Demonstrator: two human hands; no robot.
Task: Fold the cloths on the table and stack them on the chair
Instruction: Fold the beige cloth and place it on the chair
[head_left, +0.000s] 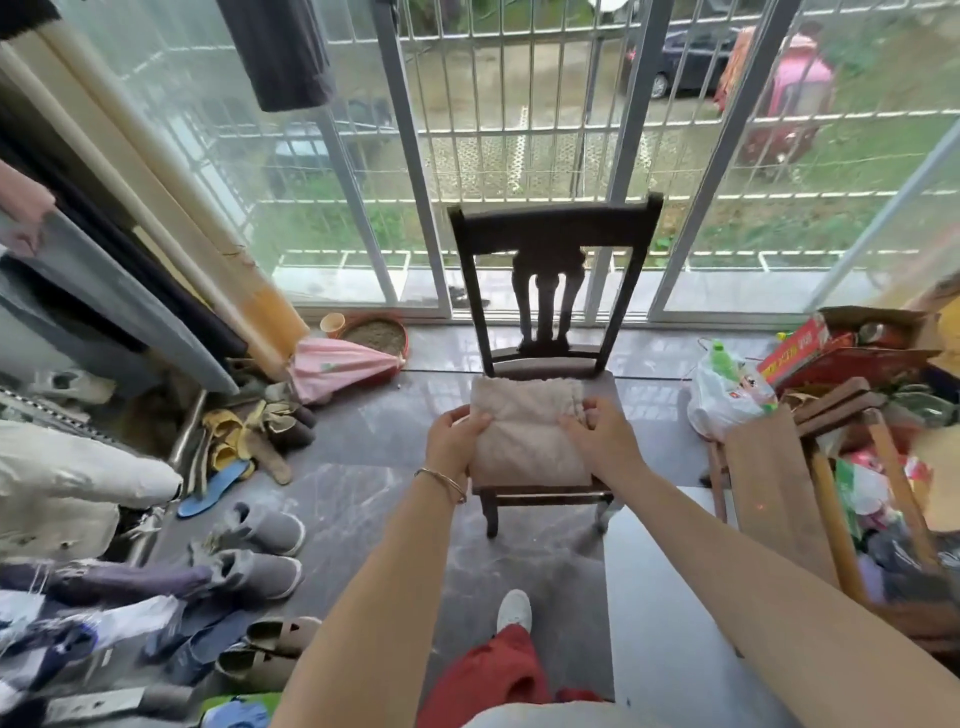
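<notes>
A dark wooden chair (553, 234) stands in front of the barred window. On its seat lies a folded beige cloth (524, 436). My left hand (452, 439) grips the cloth's left edge, thumb on top. My right hand (605, 441) holds its right edge, fingers curled over the fold. Both arms reach forward from the bottom of the view. Whether more than one cloth lies in the pile I cannot tell.
A grey table corner (670, 597) sits at the lower right. Boxes, wooden planks (774, 493) and a plastic bag (727, 395) crowd the right. Shoes and slippers (260, 551), a pink umbrella (337, 364) and clothes fill the floor on the left.
</notes>
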